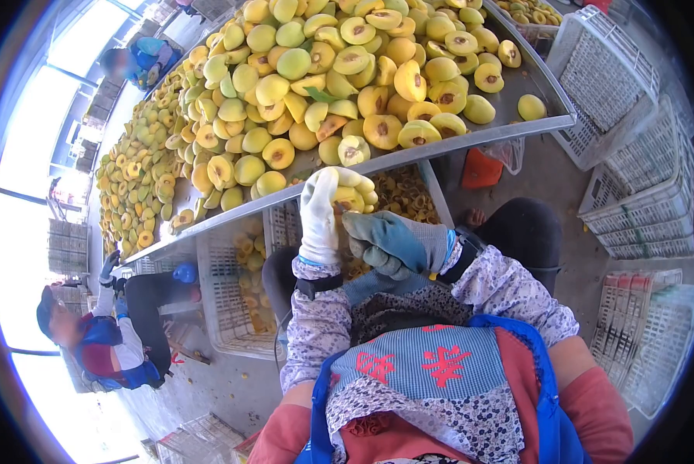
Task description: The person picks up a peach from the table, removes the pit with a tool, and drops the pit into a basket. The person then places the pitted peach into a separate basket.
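My left hand [323, 216], in a white glove with yellowed fingertips, is closed around a halved yellow fruit [348, 200] just below the metal table's edge. Right beside it, my right hand [389, 241] wears a blue-grey glove with its fingers curled. Whatever that hand grips is too hidden to make out. Beyond both hands, a large heap of yellow fruit [273, 85], many pieces cut in half with brown centres showing, lies on the metal table [432, 145].
Under the table a white crate [219, 298] holds fruit. More crates [641, 209] stand at the right. An orange-red object [482, 168] lies below the table edge. One person [115, 340] sits at the left, another [150, 62] at the far upper left.
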`<state>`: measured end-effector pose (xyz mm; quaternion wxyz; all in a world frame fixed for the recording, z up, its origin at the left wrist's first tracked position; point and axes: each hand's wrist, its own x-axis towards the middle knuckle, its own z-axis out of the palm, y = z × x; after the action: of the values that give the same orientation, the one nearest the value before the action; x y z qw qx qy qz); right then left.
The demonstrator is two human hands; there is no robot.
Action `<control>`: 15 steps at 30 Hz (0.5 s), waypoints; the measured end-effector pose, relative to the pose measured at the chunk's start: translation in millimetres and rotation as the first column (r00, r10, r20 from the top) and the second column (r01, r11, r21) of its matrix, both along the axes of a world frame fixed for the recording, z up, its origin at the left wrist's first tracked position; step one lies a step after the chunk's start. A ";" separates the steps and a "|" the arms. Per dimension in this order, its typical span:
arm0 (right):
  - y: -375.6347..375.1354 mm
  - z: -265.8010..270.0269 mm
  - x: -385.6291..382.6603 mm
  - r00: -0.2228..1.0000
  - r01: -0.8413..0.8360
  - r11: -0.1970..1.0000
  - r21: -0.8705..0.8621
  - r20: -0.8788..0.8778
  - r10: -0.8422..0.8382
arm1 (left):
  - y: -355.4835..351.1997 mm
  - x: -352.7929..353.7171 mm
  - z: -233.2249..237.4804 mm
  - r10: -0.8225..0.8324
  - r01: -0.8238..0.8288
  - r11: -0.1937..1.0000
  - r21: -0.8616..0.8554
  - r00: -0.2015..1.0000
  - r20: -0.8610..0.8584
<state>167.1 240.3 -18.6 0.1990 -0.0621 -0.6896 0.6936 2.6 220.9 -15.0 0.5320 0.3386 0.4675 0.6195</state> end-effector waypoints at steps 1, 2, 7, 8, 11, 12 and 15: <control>3.1 6.9 -1.5 0.970 -0.002 0.990 -0.138 0.241 0.035 | 1.6 -3.6 -0.4 0.000 0.000 1.000 0.001 1.000 0.001; 4.8 10.6 -2.3 0.882 0.030 0.963 -0.269 0.461 0.102 | 3.5 -9.2 0.1 -0.071 0.070 0.997 -0.012 0.986 -0.154; 5.2 -20.0 -2.7 0.969 -0.108 0.778 -0.619 0.110 0.221 | -6.8 14.7 1.7 0.113 -0.109 0.992 0.060 0.991 -0.077; 7.5 -25.8 -5.4 0.933 -0.222 0.375 -0.900 -0.084 0.351 | -7.0 15.8 2.2 0.122 -0.117 0.990 0.074 0.990 -0.069; -1.6 -27.0 -15.2 0.959 -0.127 0.426 -0.896 -0.001 0.284 | -5.6 7.5 -2.2 0.018 -0.009 0.995 0.096 0.996 -0.093; -4.1 -19.3 -12.5 0.959 -0.129 0.427 -0.895 -0.003 0.283 | -4.0 1.7 -2.4 0.017 -0.008 0.995 0.097 0.995 -0.095; -10.2 -2.6 -2.4 0.975 0.103 0.917 -0.385 0.221 -0.017 | -2.0 -6.7 -5.8 -0.177 0.173 0.984 -0.036 0.961 -0.211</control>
<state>164.7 230.0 -21.2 0.1287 -0.1962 -0.5508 0.8009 -4.2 218.9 -20.8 0.5342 0.4385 0.4955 0.5262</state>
